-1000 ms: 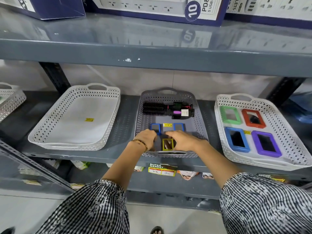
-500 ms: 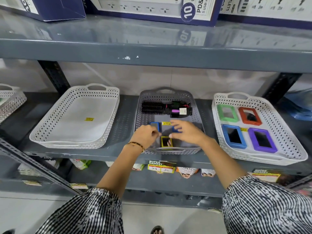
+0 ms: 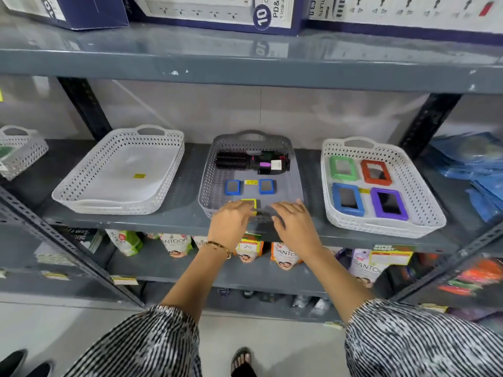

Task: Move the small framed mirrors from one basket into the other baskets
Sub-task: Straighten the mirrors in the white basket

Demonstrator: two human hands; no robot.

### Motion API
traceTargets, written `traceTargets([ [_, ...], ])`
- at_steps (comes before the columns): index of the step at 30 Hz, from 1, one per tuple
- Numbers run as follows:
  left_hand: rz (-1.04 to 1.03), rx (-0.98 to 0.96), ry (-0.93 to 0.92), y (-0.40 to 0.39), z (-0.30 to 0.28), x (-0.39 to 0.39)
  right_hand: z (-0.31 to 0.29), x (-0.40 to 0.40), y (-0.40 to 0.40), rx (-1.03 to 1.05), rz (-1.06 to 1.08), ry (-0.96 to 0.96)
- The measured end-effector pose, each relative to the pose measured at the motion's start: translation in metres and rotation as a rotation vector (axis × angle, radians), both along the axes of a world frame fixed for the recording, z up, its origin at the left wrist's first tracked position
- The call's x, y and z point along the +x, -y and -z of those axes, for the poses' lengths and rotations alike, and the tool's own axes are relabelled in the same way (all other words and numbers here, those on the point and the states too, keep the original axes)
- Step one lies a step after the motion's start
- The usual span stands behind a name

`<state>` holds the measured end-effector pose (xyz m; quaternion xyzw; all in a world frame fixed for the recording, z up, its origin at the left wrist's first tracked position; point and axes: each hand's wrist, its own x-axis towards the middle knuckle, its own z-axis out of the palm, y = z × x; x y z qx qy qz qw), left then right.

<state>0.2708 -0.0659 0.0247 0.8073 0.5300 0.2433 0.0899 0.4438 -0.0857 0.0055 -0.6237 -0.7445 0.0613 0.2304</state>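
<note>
The grey basket [image 3: 295,170] in the middle of the shelf holds two small blue-framed mirrors [image 3: 232,187] [image 3: 266,186] side by side. A small yellow-framed mirror [image 3: 251,203] lies near its front rim. My left hand [image 3: 230,220] covers the yellow mirror's near edge with curled fingertips; whether it grips the mirror is unclear. My right hand [image 3: 294,221] rests with fingers apart over the basket's front rim, holding nothing. To the left stands a white basket [image 3: 81,191] with only a yellow sticker inside. The white basket on the right [image 3: 325,170] holds four larger framed mirrors.
A black hairbrush [image 3: 253,163] lies across the back of the grey basket. Another white basket [image 3: 24,156] sits at the far left, and blue packets [image 3: 473,170] at the far right. An upper shelf [image 3: 245,63] carries boxes, and soap packs fill the shelf below.
Both hands have drawn back from the middle of the grey basket to its front rim. The two blue mirrors are now uncovered. The yellow mirror stays near the front.
</note>
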Motion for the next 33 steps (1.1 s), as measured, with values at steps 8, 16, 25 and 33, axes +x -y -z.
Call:
traceTargets([
  [8, -0.137, -0.024, -0.017, 0.009, -0.003, 0.008, 0.007, 0.009, 0.006, -0.041, 0.096, -0.003],
  [16, -0.125, -0.034, -0.039, 0.0, 0.0, 0.0, 0.007, 0.001, 0.002, -0.056, 0.128, 0.038],
  [25, -0.018, 0.173, 0.058, 0.012, -0.008, 0.026, -0.001, 0.023, 0.023, 0.121, 0.277, -0.156],
  [33, 0.438, -0.048, -0.146, 0.005, -0.007, 0.154, -0.006, 0.126, 0.043, -0.085, 0.529, 0.219],
])
